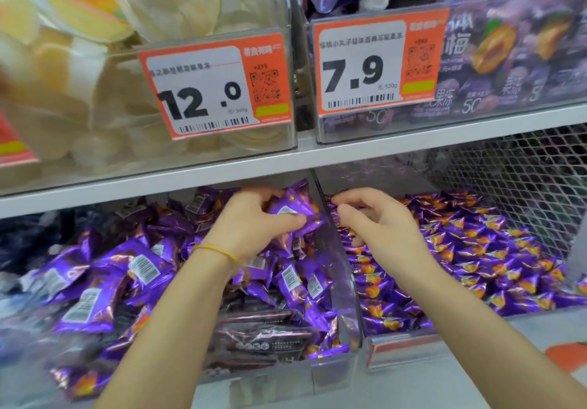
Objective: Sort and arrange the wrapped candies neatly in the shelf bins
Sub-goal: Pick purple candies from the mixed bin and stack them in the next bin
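Observation:
Two clear bins on the lower shelf hold purple wrapped candies. The left bin [330, 373] is heaped with larger purple packets with barcodes [139, 268]. The right bin holds small purple candies with orange prints [476, 249], lying flat. My left hand [254, 224] grips a bunch of purple packets [298, 208] near the top of the divider [336, 249] between the bins. My right hand [378, 218] hovers over the right bin's back, fingers curled, thumb and forefinger close together; whether they pinch a candy is unclear.
The white shelf board [349, 151] sits low above both hands. Above it stand bins of pale jelly cups [95, 90] and purple pouches [508, 59], with price tags 12.0 [216, 90] and 7.9 [374, 68]. Wire mesh [524, 170] closes the right bin's back.

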Available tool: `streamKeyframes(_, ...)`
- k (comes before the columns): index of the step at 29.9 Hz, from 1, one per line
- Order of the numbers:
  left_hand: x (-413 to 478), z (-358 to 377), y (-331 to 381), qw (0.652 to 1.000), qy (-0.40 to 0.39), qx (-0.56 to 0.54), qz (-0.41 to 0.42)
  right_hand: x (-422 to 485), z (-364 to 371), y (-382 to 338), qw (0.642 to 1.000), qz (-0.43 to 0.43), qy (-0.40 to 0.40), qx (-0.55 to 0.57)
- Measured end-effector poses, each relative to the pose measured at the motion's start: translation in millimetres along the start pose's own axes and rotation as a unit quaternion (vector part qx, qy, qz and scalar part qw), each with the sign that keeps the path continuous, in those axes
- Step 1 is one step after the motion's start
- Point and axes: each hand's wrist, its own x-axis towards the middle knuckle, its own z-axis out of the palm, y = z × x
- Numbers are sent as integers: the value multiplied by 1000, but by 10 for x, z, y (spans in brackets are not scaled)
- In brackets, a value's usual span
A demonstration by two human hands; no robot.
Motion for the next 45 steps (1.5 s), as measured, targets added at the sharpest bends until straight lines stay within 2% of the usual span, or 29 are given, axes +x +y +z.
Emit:
streamKeyframes(2,-169,-31,-76,990,-21,-137,-16,-29,77,-60,1000,-15,-8,15)
streamKeyframes(4,-273,-29,-135,975,-40,-216,-22,-35,143,-98,999,-22,-23,-23)
streamKeyframes(7,-342,-9,-145,958,-52,-283,-17,-14,185,-148,992,-60,-49,-100)
streamKeyframes(9,-366,9,-125,946,-53,-318,-30,2,180,-151,995,-56,-51,-65)
streamKeyframes(11,-361,43,-124,910,-56,-405,-67,27,173,-132,999,-30,-21,4)
streamKeyframes(15,-306,44,-116,814,-38,-550,-185,54,202,-128,994,45,25,92)
streamKeyframes(17,-304,29,-98,789,-56,-573,-213,48,217,-129,993,59,21,99)
streamKeyframes(21,-303,89,-104,819,-28,-536,-203,30,239,-155,995,46,21,82)
streamKeyframes(25,-284,139,-130,819,-5,-541,-189,-17,263,-221,998,27,-20,58)
streamKeyframes(27,-285,150,-126,810,-21,-563,-166,-42,277,-244,997,26,-39,62)
streamKeyframes(29,-303,159,-100,793,-45,-591,-137,-67,303,-271,998,13,-24,55)
streamKeyframes(33,-355,216,-22,760,-84,-637,-97,-125,358,-321,998,-33,21,-55)
streamKeyframes(38,-354,291,-25,788,-35,-609,-80,-175,318,-365,993,-47,-27,-106)
streamKeyframes(45,-377,329,4,818,-25,-573,-49,-178,278,-331,999,-40,-25,-6)
